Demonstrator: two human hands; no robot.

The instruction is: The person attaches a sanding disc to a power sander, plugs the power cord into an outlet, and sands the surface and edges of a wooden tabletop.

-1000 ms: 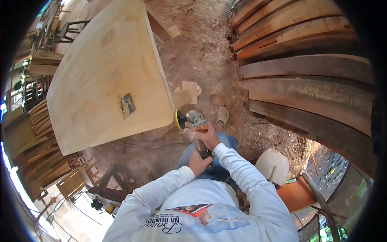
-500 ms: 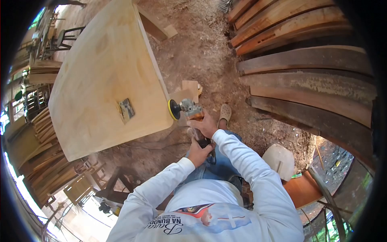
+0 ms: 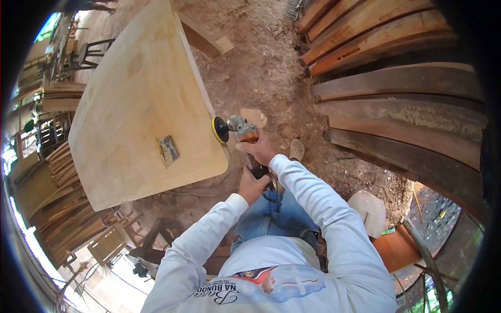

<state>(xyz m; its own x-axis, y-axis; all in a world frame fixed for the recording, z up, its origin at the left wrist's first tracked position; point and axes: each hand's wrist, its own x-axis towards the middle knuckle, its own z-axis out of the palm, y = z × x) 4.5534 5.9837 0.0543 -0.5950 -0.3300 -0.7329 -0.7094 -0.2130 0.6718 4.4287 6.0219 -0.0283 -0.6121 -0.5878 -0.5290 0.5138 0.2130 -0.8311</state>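
The right hand point(image 3: 257, 149) has its grip clamped on the front body of the sander point(image 3: 239, 128), and the left hand point(image 3: 251, 183) has its grip wrapped round the rear handle. The sander's disc point(image 3: 219, 130) touches the side edge of the wooden table point(image 3: 135, 88) near its corner. A sandpaper sheet point(image 3: 168, 150) lies on the table close by.

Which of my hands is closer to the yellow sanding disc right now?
Right. The right hand grips the grinder just behind the yellow sanding disc; the left hand holds its rear handle, farther back.
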